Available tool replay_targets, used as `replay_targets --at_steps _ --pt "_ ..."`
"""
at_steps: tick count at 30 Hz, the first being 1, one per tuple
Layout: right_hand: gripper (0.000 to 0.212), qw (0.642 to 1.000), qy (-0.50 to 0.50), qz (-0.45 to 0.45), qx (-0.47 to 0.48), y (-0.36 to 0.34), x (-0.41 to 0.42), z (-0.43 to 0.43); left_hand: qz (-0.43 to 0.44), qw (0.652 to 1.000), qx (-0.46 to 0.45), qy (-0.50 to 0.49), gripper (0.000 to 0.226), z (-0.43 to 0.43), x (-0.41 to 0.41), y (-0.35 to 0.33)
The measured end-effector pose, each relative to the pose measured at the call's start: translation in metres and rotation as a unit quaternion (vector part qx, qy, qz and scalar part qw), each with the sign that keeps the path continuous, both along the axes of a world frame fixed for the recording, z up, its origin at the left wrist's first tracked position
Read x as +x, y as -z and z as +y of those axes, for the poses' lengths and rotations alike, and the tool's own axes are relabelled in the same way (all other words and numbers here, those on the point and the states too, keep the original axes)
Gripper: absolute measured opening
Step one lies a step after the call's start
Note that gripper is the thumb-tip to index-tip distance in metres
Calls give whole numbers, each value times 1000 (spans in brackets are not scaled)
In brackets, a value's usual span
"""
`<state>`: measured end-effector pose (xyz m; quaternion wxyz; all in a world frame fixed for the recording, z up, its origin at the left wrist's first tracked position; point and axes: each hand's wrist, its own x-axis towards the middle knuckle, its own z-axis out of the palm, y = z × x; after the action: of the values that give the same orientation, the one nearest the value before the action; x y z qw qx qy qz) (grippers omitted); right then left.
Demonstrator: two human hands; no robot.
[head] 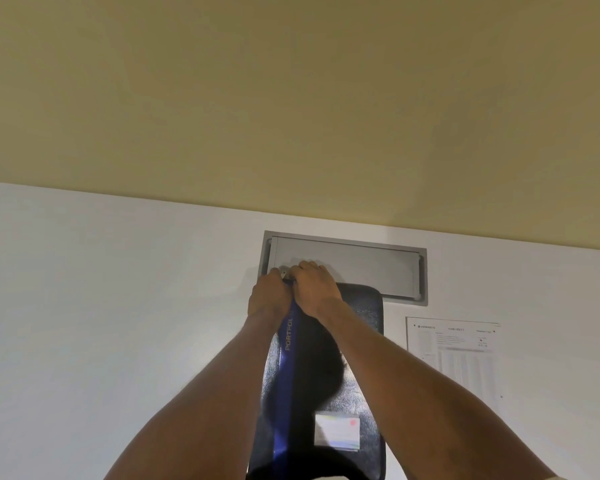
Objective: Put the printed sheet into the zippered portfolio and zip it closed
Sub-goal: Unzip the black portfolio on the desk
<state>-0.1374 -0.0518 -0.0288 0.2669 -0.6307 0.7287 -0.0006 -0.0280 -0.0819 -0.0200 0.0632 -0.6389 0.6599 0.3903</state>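
Reached across a white desk [118, 306] with both bare forearms. Clamped the left grip [269, 294] and the right grip [314, 285], side by side and touching, fingers curled, on the far left corner of a black zippered portfolio [357, 341]. Showed a small silver zipper pull [284, 274] between the two; could not tell which grip held it. Had the portfolio lying lengthwise near the desk's middle, with a blue strip [288, 334] lettered "PORTFOL" along its left side, a pale label card [336, 431] toward its near right corner, and its far end overlapping a grey hatch [347, 261] set in by the desk's far edge. Showed the printed sheet [454, 362] flat on the desk, just right of the portfolio, apart from it and outside it. Backed by a yellow wall [291, 98].
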Motion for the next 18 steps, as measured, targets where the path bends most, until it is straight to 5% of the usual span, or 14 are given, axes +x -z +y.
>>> replay_targets --at_steps 12,18 --pt "19 998 -28 10 46 -13 1 -18 51 999 -10 -18 9 2 0 -1" --pt "17 994 28 -73 76 -19 7 -25 49 998 -8 -33 18 5 0 -6"
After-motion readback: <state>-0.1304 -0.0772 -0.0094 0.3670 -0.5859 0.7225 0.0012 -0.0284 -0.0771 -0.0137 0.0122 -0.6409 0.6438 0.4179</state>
